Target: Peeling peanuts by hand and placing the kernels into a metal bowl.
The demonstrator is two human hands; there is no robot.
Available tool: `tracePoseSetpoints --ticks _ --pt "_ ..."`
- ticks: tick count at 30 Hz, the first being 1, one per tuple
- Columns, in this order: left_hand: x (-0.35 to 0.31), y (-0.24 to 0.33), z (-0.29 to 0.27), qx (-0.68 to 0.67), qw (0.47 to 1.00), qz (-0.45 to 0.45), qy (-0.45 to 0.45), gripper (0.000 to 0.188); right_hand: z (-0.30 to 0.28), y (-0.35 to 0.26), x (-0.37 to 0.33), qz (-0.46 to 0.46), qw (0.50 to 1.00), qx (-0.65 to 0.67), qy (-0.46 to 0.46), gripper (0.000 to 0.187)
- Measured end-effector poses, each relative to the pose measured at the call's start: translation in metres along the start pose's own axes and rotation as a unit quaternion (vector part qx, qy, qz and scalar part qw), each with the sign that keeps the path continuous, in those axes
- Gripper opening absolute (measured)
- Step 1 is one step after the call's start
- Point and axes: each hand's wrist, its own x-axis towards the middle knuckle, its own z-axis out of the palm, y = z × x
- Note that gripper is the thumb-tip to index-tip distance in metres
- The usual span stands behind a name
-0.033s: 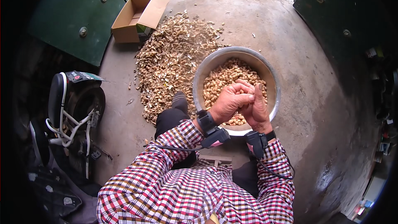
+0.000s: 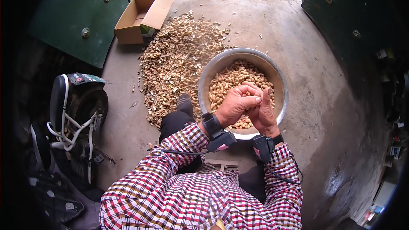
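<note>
Over a wide metal basin (image 2: 279,74) of unshelled peanuts (image 2: 221,86), my two hands meet. My left hand (image 2: 235,105) is closed, thumb and fingers pinched together at the tips. Just beside it, my right hand (image 2: 265,118) has its thumb raised and its fingers curled in against the left fingertips. Whatever lies between them is hidden by the fingers. To the left of the basin spreads a big heap of broken peanut shells (image 2: 170,64) on the concrete floor.
An open cardboard box (image 2: 130,34) stands behind the shell heap. Green metal doors (image 2: 72,21) flank the bright doorway. At the left is a dark wheeled thing with a white tube frame (image 2: 64,123). My foot (image 2: 184,104) rests at the heap's edge. Assorted items line the right wall.
My right thumb has shifted very slightly. Nothing else has visibly moved.
</note>
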Motion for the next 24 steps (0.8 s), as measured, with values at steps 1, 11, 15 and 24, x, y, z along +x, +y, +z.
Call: tracePoseSetpoints --ticks 1,11,15,24 --pt "-0.001 0.003 0.004 0.007 1.0 0.017 0.023 0.01 0.0 0.001 0.0 0.001 1.0 0.001 -0.001 0.07" --pt "0.001 -0.001 -0.01 0.05 0.998 0.0 0.029 0.01 0.019 -0.006 0.0 -0.039 0.984 -0.171 0.017 0.095" --pt "0.001 -0.002 -0.011 0.053 0.998 0.015 0.012 0.009 0.021 -0.005 0.001 -0.039 0.987 -0.158 0.011 0.092" --pt "0.001 -0.001 -0.004 0.002 0.999 -0.029 0.028 0.009 0.017 -0.003 0.001 -0.047 0.99 -0.131 0.005 0.1"
